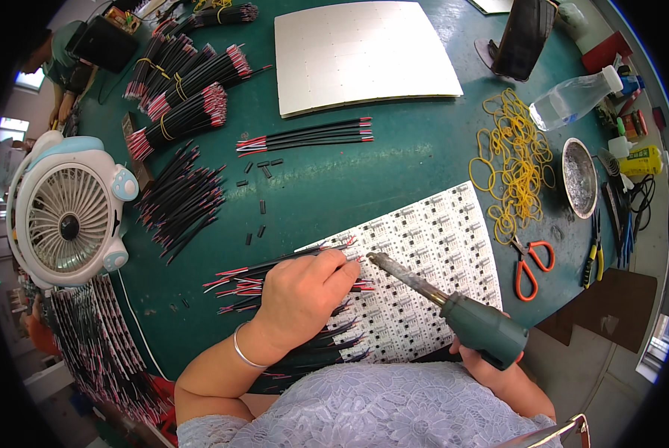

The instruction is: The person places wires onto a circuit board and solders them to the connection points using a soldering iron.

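My left hand [305,290], with a bracelet at the wrist, pinches a thin black cable [282,261] with red and white stripped ends. It holds the cable's end over the white circuit board panel [443,231], a sheet of many small repeated boards. My right hand [490,367] is wrapped round the green handle of a soldering iron [424,290]. The iron's tip points left, just beside my left fingertips. More black cables [319,351] lie along the panel's left edge below my left hand, which partly hides them.
White panels [364,56] are stacked at the back. Cable bundles [181,119], loose cables [181,198] and a fan [69,224] stand left. Rubber bands [510,160], a metal bowl [579,179], scissors [532,270] and a bottle [573,101] lie right. Another person's hand [64,103] shows far left.
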A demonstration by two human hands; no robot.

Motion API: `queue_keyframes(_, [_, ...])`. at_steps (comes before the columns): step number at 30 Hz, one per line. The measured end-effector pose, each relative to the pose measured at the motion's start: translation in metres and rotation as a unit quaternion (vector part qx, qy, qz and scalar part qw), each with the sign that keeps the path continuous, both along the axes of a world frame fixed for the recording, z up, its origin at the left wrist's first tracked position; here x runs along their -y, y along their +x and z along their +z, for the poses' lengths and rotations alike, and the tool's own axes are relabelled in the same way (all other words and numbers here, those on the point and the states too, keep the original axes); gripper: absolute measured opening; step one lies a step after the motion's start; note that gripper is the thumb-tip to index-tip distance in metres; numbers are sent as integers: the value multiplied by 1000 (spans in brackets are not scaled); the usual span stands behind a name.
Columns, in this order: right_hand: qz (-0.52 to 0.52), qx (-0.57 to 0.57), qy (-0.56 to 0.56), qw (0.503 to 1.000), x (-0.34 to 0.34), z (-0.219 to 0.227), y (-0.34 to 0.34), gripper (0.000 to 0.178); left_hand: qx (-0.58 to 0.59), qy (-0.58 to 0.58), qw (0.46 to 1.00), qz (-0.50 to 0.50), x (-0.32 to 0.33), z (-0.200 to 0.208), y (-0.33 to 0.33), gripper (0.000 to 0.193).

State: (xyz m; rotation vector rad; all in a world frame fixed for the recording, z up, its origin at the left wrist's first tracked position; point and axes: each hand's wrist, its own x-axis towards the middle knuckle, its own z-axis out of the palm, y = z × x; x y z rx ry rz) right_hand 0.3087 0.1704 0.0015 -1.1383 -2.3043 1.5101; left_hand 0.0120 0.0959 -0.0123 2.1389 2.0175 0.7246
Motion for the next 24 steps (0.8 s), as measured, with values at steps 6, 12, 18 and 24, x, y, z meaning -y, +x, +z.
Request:
queue_keyframes(6, [-14,-23,10,1000,1,3,0,28,3,3,1000,0,0,-2,-1,20])
queue_keyframes(12, [-39,-19,-24,999,4,1,2,28,31,23,999,-16,-2,-6,-6,21])
queue_keyframes(18, [-25,10,-8,1000,6,-1,3,28,40,19,999,-20,-3,-7,-6,19])
queue_keyframes(24, [-23,4,-57,998,3,4,6,28,37,20,999,-19,-2,-6,-4,19])
